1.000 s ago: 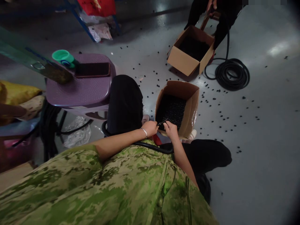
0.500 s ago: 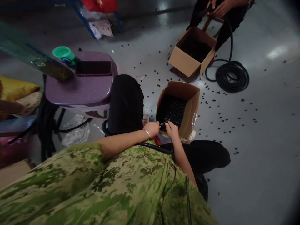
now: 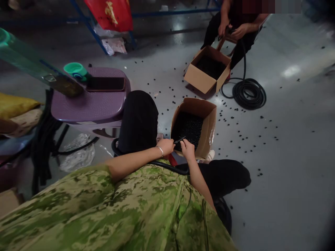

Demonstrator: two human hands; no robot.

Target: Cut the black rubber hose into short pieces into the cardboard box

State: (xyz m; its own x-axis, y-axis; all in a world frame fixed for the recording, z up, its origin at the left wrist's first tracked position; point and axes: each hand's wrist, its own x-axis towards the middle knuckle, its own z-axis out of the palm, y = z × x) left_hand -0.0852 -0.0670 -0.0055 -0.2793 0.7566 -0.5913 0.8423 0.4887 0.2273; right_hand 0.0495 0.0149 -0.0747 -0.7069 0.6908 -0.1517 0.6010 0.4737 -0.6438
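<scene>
1. The left hand is closed around a small dark tool; only its thin metal tip shows, so I cannot tell what kind of tool it is.
2. The right hand is just beside the left, fingers curled at the tool's tip. What it pinches is too small and dark to make out, and I cannot tell how firmly it holds.
3. A black ribbed hose runs under both wrists across the lap; its ends are hidden by the green shirt and black trousers.
4. The tool's long axis slants up and away from the left hand, tip pointing over the box rim.
5. Just beyond both hands stands an open cardboard box, filled with small black pieces.
6. Well beyond it, a second open box holds a dark load, too dim to identify.
7. Past that box sits another person, cut off at the top edge, hands on a hose leading to a black coil.
8. Black bits are scattered over the floor to the right of the hands.
</scene>
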